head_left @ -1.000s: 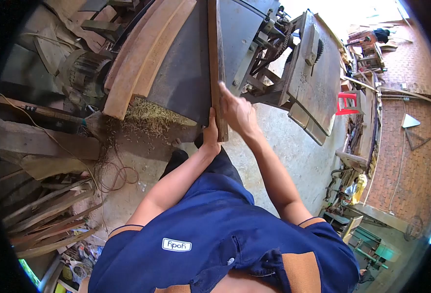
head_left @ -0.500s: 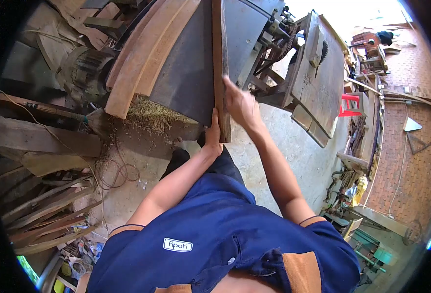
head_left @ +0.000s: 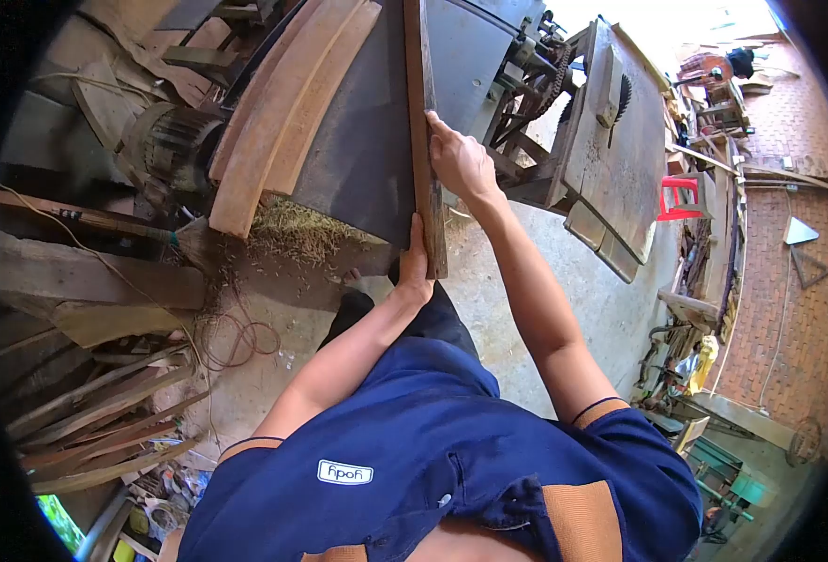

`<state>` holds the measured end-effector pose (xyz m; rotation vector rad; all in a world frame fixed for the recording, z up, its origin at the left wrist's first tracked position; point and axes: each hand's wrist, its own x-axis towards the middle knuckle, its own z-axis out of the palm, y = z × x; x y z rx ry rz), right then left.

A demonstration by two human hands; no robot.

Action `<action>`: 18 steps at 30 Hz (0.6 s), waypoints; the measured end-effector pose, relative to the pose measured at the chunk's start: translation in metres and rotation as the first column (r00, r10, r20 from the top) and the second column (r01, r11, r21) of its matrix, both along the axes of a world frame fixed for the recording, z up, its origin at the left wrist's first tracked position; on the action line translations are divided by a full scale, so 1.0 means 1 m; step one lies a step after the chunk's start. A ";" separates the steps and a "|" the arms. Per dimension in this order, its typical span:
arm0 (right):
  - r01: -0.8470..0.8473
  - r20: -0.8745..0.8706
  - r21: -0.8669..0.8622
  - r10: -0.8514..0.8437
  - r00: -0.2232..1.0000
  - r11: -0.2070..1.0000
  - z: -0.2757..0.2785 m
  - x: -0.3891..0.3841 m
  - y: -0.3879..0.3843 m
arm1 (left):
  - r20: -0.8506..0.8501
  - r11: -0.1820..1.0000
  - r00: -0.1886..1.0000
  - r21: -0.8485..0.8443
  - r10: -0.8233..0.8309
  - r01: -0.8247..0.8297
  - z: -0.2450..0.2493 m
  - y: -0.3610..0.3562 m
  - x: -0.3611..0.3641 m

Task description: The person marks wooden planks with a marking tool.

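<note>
A long narrow wooden board (head_left: 420,140) stands on its edge over the dark metal machine table (head_left: 358,140), its near end jutting past the table's front edge. My left hand (head_left: 416,258) grips that near end from the left and below. Farther up, on the board's right side, is my right hand (head_left: 462,164), its index finger stretched along the board's edge and the other fingers curled. To the left on the table lie curved wooden pieces (head_left: 278,122), side by side.
A saw table (head_left: 611,150) with a round blade (head_left: 625,94) stands at right. Wood shavings (head_left: 297,229) lie below the machine table's edge. A motor (head_left: 175,140) and stacked timber (head_left: 104,412) are at left. A red stool (head_left: 679,199) stands beyond the saw table.
My right hand has moved slightly forward along the board. My left hand still grips the near end. The whole view has shifted a little.
</note>
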<state>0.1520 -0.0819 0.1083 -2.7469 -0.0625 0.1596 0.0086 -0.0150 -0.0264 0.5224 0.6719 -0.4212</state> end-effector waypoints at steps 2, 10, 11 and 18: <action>0.005 0.004 -0.007 -0.005 1.000 1.000 -0.002 0.001 -0.002 | -0.014 1.000 1.000 0.001 0.004 -0.004 0.001 0.001 -0.002; 0.086 -0.009 0.162 -0.086 0.996 0.983 -0.011 -0.053 0.004 | -0.083 0.987 0.988 -0.102 -0.132 0.124 0.019 0.019 -0.010; 0.069 0.012 0.246 -0.074 0.997 0.967 -0.015 -0.058 0.006 | -0.088 0.988 0.988 -0.099 -0.128 0.119 0.020 0.022 -0.015; 0.052 0.021 0.313 -0.061 0.998 0.948 -0.019 -0.122 -0.023 | 0.072 0.747 0.753 -0.095 -0.654 0.658 -0.004 0.034 -0.056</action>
